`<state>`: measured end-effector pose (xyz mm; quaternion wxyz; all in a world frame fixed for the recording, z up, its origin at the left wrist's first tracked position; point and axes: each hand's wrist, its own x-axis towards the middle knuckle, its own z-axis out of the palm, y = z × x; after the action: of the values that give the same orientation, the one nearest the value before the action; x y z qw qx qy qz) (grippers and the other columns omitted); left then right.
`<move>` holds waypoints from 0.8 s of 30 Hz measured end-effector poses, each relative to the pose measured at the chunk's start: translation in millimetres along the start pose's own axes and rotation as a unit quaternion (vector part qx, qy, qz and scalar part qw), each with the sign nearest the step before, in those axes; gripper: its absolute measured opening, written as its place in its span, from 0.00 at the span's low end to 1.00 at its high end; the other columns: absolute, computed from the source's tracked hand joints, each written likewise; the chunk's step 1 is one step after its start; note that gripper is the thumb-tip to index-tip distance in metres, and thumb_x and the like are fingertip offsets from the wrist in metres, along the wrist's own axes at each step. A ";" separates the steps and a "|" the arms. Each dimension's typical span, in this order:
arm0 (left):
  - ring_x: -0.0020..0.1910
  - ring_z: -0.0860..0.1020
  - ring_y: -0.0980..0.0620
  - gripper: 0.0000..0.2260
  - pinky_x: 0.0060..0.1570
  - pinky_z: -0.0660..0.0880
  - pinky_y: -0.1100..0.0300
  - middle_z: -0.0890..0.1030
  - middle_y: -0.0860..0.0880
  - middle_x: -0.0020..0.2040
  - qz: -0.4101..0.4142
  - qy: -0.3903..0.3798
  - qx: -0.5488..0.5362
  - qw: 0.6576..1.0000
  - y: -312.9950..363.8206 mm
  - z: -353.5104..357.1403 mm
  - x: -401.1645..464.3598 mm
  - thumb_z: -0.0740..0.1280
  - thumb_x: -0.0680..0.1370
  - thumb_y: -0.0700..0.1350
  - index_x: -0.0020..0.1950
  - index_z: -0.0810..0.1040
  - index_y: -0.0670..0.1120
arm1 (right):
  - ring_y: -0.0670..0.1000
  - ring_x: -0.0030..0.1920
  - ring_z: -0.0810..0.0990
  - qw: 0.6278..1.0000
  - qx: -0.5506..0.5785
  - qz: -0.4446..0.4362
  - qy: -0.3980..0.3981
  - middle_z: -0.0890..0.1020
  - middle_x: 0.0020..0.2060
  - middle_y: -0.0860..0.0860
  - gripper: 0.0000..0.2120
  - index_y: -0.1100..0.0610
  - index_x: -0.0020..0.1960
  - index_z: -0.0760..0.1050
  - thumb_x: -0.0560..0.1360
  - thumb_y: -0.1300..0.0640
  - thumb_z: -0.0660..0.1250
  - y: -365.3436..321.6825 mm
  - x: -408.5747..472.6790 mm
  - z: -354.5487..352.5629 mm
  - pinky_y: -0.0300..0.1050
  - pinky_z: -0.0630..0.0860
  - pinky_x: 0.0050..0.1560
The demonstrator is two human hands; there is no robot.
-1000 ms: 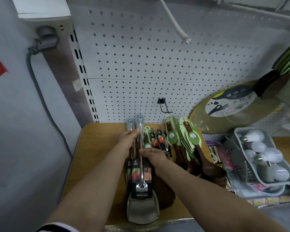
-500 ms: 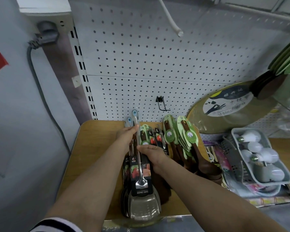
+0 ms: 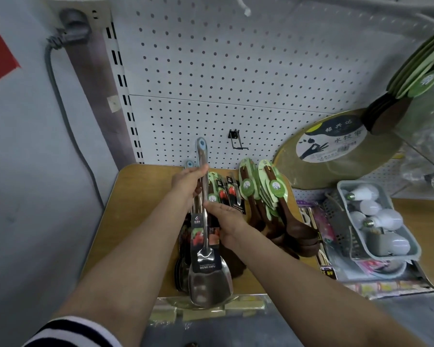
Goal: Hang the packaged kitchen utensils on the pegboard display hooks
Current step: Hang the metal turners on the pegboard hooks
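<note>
Left hand (image 3: 189, 182) wrapped round the upper handle of a steel spatula (image 3: 206, 249), fingers curled on it, lifting it tilted above the shelf (image 3: 140, 201); blue-tipped end of the handle pointing up toward the pegboard (image 3: 211, 83), blade hanging over the shelf's front edge. Right hand (image 3: 224, 219) just beside the spatula's shaft at mid-length, palm turned left, fingers fairly straight and touching the shaft or the card label on it; whether anything is pinched cannot be told. Beneath the lifted spatula, more steel spatulas (image 3: 183, 261) lying stacked near the middle of the shelf, one blue tip (image 3: 189, 164) showing by the back edge. To the right of these, small carded utensils (image 3: 229, 191), then wooden spoons (image 3: 273, 206) with green cards fanned out toward the right edge. Black hook (image 3: 237, 140) fixed low on the pegboard, bare, just above the shelf's back edge. Round board (image 3: 336, 151) leaning against the pegboard at the right. Grey basket (image 3: 409, 249) of white bulbs (image 3: 383, 219) further right, off the shelf. Grey plug and cable (image 3: 68, 31) on the wall at upper left.
</note>
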<state>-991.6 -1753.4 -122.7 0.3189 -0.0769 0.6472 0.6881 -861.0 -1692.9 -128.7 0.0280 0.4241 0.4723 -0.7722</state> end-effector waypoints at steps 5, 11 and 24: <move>0.43 0.80 0.47 0.16 0.52 0.81 0.52 0.84 0.45 0.47 0.033 0.014 -0.014 0.999 8.3 14.1 -38.6 0.78 0.72 0.51 0.55 0.82 0.44 | 0.58 0.44 0.87 0.999 -0.019 -0.030 -0.008 0.88 0.46 0.56 0.17 0.58 0.58 0.83 0.72 0.53 0.79 -6.1 -30.3 -12.2 0.56 0.85 0.43; 0.40 0.78 0.49 0.15 0.45 0.79 0.55 0.81 0.48 0.41 0.105 0.027 -0.019 0.994 20.6 56.7 -107.6 0.77 0.74 0.50 0.55 0.82 0.42 | 0.54 0.35 0.85 0.996 -0.007 -0.078 -0.043 0.87 0.41 0.54 0.09 0.57 0.52 0.83 0.74 0.55 0.77 -18.0 -83.5 -54.4 0.57 0.81 0.50; 0.36 0.78 0.50 0.12 0.39 0.78 0.57 0.83 0.46 0.42 0.167 -0.062 0.013 0.984 -72.8 296.9 -290.0 0.77 0.74 0.49 0.50 0.81 0.43 | 0.54 0.37 0.85 0.985 0.018 -0.173 -0.003 0.87 0.41 0.54 0.08 0.55 0.48 0.82 0.73 0.53 0.77 -5.4 -232.6 -326.2 0.52 0.83 0.37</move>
<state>-633.8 -1575.9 11.0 0.2404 0.0791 0.6384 0.7269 -509.8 -1527.4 -29.6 -0.1123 0.3342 0.5243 -0.7751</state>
